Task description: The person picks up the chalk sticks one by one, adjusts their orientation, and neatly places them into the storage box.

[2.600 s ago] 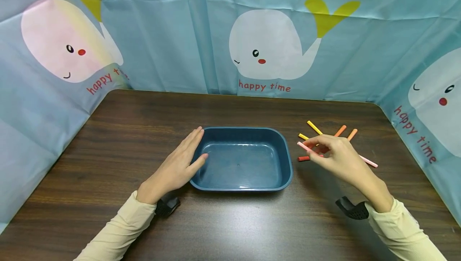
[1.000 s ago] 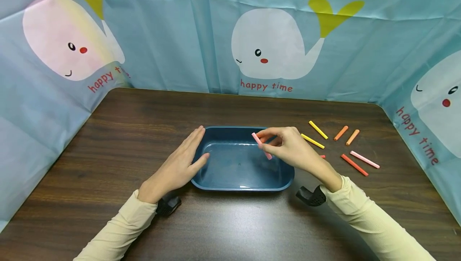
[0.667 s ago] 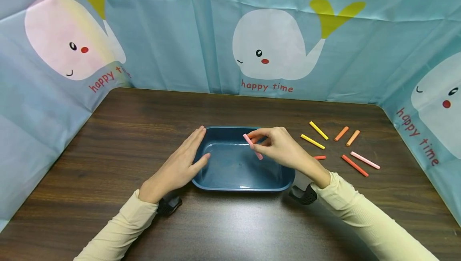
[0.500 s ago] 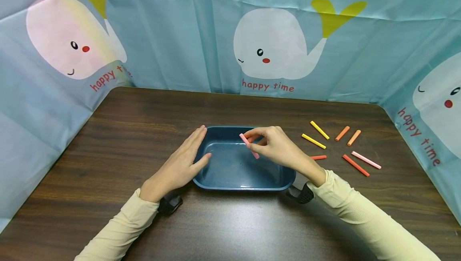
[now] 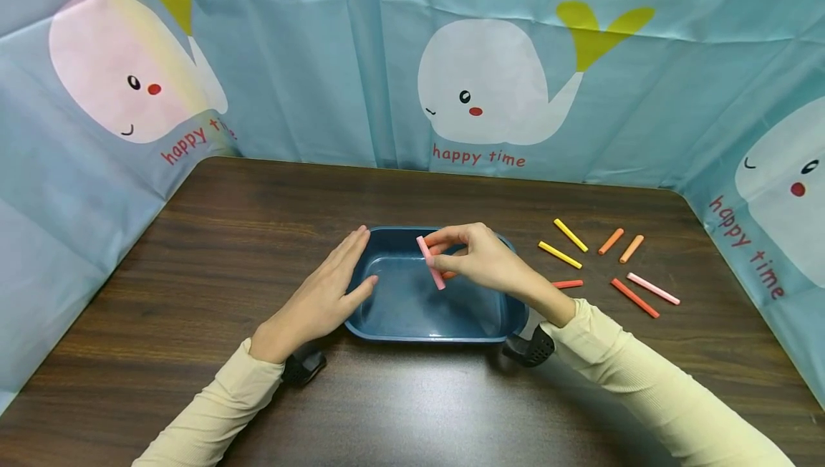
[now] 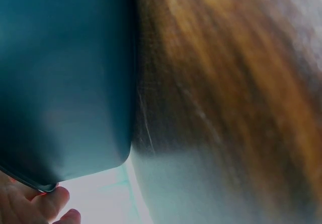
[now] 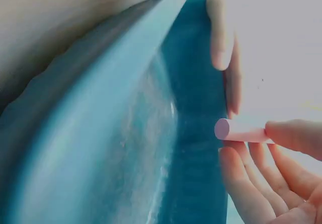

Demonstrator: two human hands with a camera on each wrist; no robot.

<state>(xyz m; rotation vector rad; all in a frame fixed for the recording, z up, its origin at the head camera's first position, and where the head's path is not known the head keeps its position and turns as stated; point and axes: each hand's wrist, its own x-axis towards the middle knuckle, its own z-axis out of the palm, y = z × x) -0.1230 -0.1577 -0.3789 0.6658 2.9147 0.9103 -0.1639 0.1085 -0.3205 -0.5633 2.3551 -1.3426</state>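
Head view — the right grip point(image 5: 482, 258) pinches a pink stick point(image 5: 437, 278) over the blue tray point(image 5: 412, 339) — the left grip point(image 5: 314, 301), fingers straight, touches the tray's side.

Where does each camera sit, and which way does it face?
Head: worn on the head, facing forward and down at the tray; left hand, right hand and both sleeves show.
Left wrist: on that wrist, facing the tray's outer side and the table; left-hand fingertips show.
Right wrist: on that wrist, facing across the tray; the right hand, pinching a pink stick, and left-hand fingertips show.
Shared: head and right wrist both show that stick.
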